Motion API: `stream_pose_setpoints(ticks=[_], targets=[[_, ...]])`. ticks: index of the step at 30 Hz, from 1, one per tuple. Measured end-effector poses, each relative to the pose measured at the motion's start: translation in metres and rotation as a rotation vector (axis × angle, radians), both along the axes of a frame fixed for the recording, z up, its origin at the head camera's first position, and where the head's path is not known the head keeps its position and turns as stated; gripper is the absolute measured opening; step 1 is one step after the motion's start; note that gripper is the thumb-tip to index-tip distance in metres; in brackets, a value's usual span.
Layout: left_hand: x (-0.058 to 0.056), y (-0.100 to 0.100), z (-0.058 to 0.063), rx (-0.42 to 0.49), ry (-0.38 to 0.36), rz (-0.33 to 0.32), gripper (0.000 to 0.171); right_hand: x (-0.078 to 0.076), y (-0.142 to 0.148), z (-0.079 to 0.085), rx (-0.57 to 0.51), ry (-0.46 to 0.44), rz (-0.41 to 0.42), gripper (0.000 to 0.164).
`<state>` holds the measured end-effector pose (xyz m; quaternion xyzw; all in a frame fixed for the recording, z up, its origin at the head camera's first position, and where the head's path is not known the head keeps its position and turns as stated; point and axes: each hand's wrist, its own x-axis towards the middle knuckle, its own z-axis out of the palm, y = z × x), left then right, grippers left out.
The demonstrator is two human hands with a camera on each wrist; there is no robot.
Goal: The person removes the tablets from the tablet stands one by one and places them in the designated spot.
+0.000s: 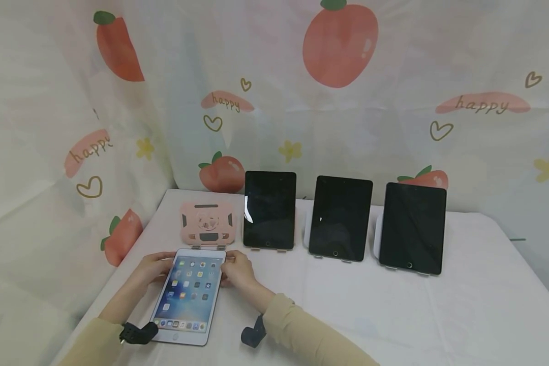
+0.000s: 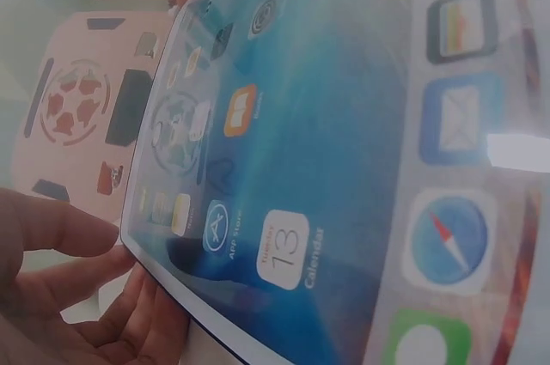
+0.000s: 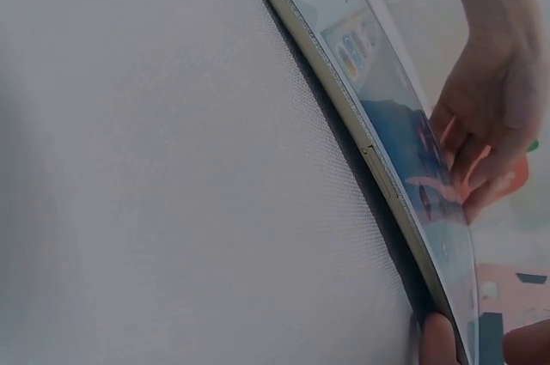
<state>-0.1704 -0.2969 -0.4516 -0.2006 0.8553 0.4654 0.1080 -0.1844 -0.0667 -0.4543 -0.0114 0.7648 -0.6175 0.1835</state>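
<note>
A white tablet (image 1: pixel 189 295) with its home screen lit lies tilted at the front left of the white table. My left hand (image 1: pixel 153 268) grips its upper left corner; in the left wrist view the thumb and fingers (image 2: pixel 64 232) pinch that corner. On the opposite side, my right hand (image 1: pixel 240 272) holds the upper right edge, and a fingertip (image 3: pixel 438 343) shows at that edge in the right wrist view. The lower end of the tablet is close to the tabletop. Just beyond its top edge stands a pink stand (image 1: pixel 226 223) with cutouts and small front lips.
Three dark tablets stand upright in a row on stands: a left one (image 1: pixel 270 211), a middle one (image 1: pixel 340 218) and a right one (image 1: pixel 413 229). A fruit-patterned curtain (image 1: pixel 274 122) hangs behind and left of the white table (image 1: pixel 347 315). Black wrist devices (image 1: pixel 137 333) sit at both cuffs.
</note>
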Motion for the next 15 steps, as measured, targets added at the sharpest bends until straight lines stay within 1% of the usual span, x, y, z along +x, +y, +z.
stream_pose_setpoints(ticks=[1,3,6,12,15], targets=[[0.000,0.000,0.000,-0.018,0.010,-0.020,0.047,0.000,0.000,0.001,0.008,-0.002,0.003,0.053],[-0.001,0.001,-0.001,-0.040,0.023,-0.036,0.047,0.000,0.001,0.003,0.018,-0.007,0.014,0.054],[-0.002,0.002,-0.003,-0.078,0.036,-0.059,0.046,-0.002,0.002,0.006,0.014,-0.041,0.036,0.054],[-0.005,0.004,-0.005,-0.153,0.050,-0.099,0.046,-0.009,0.006,0.014,-0.045,-0.177,0.067,0.056],[-0.005,0.004,-0.006,-0.177,0.057,-0.119,0.046,-0.011,0.007,0.017,-0.059,-0.209,0.069,0.056]])
